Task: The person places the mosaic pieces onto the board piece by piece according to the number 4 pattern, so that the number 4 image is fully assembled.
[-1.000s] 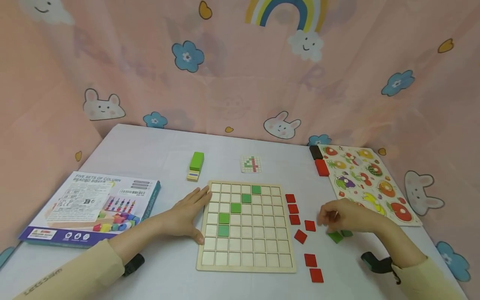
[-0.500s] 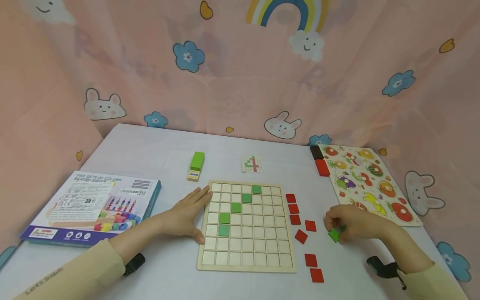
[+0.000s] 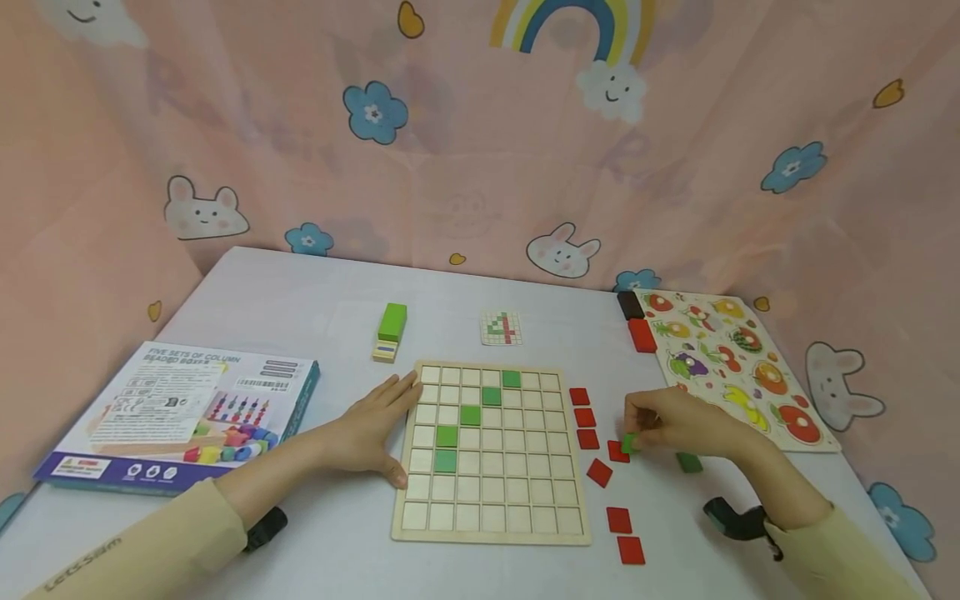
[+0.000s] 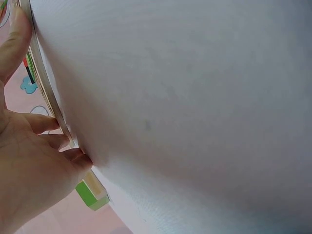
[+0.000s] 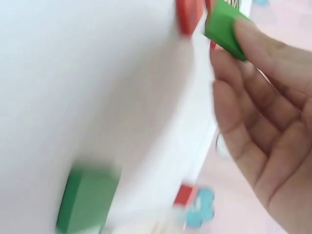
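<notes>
My right hand (image 3: pixel 678 422) pinches a green square tile (image 5: pixel 225 27) between thumb and fingers, raised off the table near the loose red tiles. Behind it on the table lies another green tile (image 3: pixel 689 462). My left hand (image 3: pixel 367 433) rests with spread fingers against the left edge of a wooden grid board (image 3: pixel 491 538). Five of the board's squares hold green tiles in a rising diagonal, the lowest two stacked in one column; one is a green tile (image 3: pixel 470 415). Right of the board lie several red tiles (image 3: pixel 587 439).
A small pattern card (image 3: pixel 501 328) with green and red squares lies behind the board. Left of it stands a green block (image 3: pixel 392 322). A boxed toy (image 3: pixel 180 417) is at far left. A fruit-picture board (image 3: pixel 738 367) lies at right, beside red (image 3: pixel 642 336) and black blocks (image 3: pixel 630 305).
My right hand has picked up one of the two loose green tiles and moved left with it toward the red tiles. The left hand stays at the board's edge.
</notes>
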Demonstrator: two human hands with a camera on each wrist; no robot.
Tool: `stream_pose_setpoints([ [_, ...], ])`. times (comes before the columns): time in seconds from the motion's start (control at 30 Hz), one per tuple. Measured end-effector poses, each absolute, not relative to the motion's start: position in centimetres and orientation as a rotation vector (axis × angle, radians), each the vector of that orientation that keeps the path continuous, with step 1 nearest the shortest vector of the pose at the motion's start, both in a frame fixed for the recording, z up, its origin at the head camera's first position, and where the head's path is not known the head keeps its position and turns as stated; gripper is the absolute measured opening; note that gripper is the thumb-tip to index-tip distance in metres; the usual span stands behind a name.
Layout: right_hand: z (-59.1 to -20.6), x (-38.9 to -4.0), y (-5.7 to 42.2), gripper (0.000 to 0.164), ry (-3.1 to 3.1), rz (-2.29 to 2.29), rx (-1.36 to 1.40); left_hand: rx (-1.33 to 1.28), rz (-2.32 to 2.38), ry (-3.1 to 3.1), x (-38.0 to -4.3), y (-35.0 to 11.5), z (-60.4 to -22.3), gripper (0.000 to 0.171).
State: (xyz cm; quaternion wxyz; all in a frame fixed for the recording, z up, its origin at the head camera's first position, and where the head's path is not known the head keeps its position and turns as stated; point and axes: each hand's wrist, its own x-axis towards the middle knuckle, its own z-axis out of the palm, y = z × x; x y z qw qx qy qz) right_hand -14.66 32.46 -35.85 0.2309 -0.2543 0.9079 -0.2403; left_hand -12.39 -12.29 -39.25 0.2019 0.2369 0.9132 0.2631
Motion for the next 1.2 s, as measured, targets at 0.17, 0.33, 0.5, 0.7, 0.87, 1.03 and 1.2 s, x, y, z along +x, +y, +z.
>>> stream_pose_setpoints([
  [0.17,-36.5,-15.0,28.6,0.013,2.536,-0.815,-0.722,0.670,0.736,2.551,-12.5,-12.3,-39.4,0.128],
  [0.33,-36.8,-15.1,24.4,0.013,2.537,-0.928,-0.737,0.673,0.736,2.556,-12.5,-12.3,-39.4,0.128],
  [0.5,-37.0,-15.0,20.4,0.011,2.487,-0.988,-0.754,0.680,0.733,2.561,-12.5,-12.4,-39.5,0.129],
  [0.7,-37.5,-14.7,16.6,0.009,2.437,-0.995,-0.749,0.683,0.731,2.569,-12.5,-12.5,-39.5,0.128],
  [0.87,-37.9,-14.4,14.5,0.009,2.408,-0.965,-0.780,0.679,0.732,2.562,-12.5,-12.4,-39.4,0.128],
  [1.03,-38.2,-14.0,13.2,0.007,2.384,-0.929,-0.818,0.676,0.741,2.557,-12.5,-12.5,-39.4,0.128],
  [1.2,-38.3,-13.5,12.9,0.008,2.383,-0.887,-0.793,0.674,0.750,2.553,-12.5,-12.5,-39.4,0.127],
])
